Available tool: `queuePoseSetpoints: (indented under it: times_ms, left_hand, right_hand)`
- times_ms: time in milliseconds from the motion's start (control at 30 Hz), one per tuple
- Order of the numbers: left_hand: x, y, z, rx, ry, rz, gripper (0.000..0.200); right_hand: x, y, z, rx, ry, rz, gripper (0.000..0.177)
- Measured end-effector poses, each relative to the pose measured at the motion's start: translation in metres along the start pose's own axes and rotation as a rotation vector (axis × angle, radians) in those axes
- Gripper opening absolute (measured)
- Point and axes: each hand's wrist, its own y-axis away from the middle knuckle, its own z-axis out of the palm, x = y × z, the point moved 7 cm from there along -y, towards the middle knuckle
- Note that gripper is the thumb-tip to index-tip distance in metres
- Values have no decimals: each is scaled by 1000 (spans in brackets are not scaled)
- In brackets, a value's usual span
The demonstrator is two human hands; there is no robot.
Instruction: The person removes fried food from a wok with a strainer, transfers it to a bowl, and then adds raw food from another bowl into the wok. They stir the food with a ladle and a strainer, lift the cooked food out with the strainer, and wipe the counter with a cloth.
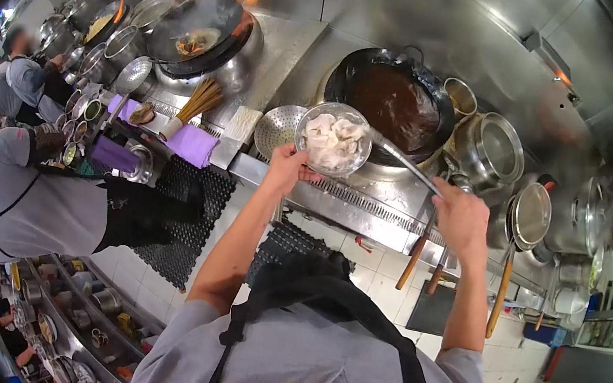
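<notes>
My left hand (292, 168) grips the rim of a clear round bowl (300, 141) from its near left side. Whitish, wet-looking slices of raw food (334, 138) fill the bowl. In my right hand (463, 213) is a long metal utensil (409, 163), closed in my fingers; it slants to the bowl's right rim, and its working end cannot be made out. Just behind the bowl is a black wok (344, 70) holding dark brown oil (394, 99). A perforated strainer (272, 132) sits under the bowl's left side.
Metal pots (499, 150) and a wooden-handled strainer (531, 219) stand at right. To the left are a flaming wok (217, 16), a bamboo brush (198, 105) and a purple cloth (191, 144). A co-worker (46, 194) stands at left, another person (25, 84) beyond.
</notes>
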Motion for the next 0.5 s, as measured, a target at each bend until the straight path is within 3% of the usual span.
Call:
queuePoseSetpoints:
  times_ms: [200, 367, 500]
  left_hand:
    - [-11, -32, 11, 53, 33, -15, 26]
    - [-20, -53, 11, 26, 109, -40, 25]
    - [-9, -60, 19, 49, 59, -48, 27]
  right_hand:
    - [52, -52, -11, 64, -81, 133, 34]
    - [128, -136, 79, -57, -93, 143, 41]
    - [140, -147, 81, 41, -66, 247, 41]
